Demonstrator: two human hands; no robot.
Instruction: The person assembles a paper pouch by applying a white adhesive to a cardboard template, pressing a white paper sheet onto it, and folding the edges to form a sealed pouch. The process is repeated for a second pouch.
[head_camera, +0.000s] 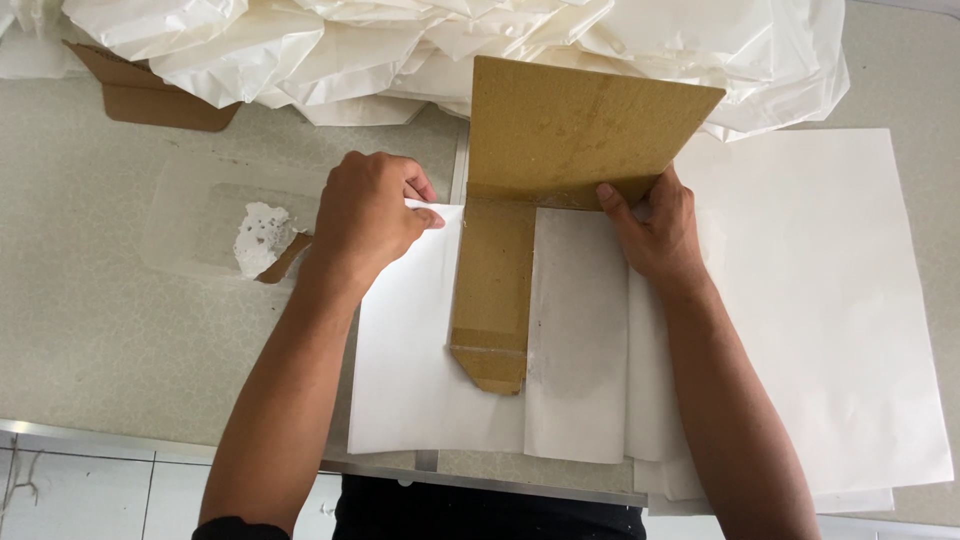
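A brown cardboard piece (560, 130) stands folded up at the table's middle, its lower strip (490, 290) lying flat on white paper. My left hand (365, 215) pinches the top left corner of a white paper sheet (400, 360) beside the strip. My right hand (655, 225) presses on the fold line at the cardboard's lower right, thumb against the raised flap. A folded white paper panel (575, 330) covers the strip's right side.
A stack of white sheets (820, 300) lies to the right. Crumpled white paper bags (400, 40) pile along the far edge, with another cardboard piece (150, 95) at far left. A clear plastic tray (200, 225) holds white paste. The table's front edge (100, 430) runs below.
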